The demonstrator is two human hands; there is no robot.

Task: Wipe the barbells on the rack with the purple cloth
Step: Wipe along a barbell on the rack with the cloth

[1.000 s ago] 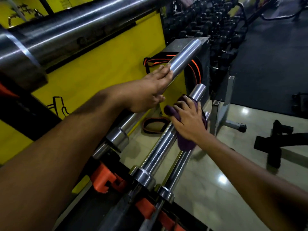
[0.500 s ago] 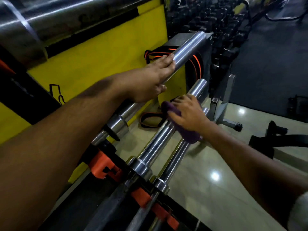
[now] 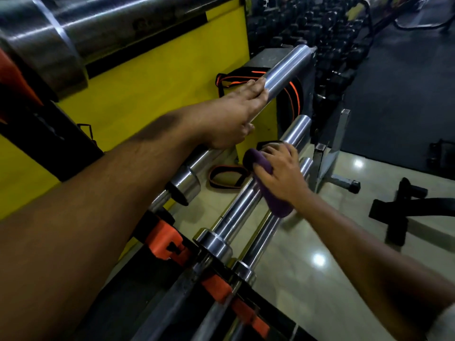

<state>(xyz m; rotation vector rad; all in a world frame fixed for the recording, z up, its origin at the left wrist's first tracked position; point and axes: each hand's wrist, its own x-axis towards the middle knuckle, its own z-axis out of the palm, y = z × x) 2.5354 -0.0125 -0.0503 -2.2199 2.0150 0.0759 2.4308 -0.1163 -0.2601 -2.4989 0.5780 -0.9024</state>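
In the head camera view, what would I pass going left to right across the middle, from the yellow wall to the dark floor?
Yellow wall panel → left hand resting on the upper barbell → purple cloth → right hand → grey stand foot → black bench frame.

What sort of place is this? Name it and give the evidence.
Most likely a gym: steel barbells on a rack, rows of dumbbells behind, and a black bench on the floor.

Three chrome barbells (image 3: 236,207) lie side by side on rack (image 3: 162,239), sleeves pointing away, shiny. Purple cloth (image 3: 275,203) bunched, draped over middle bar's sleeve, hanging down onto lowest bar (image 3: 261,239).
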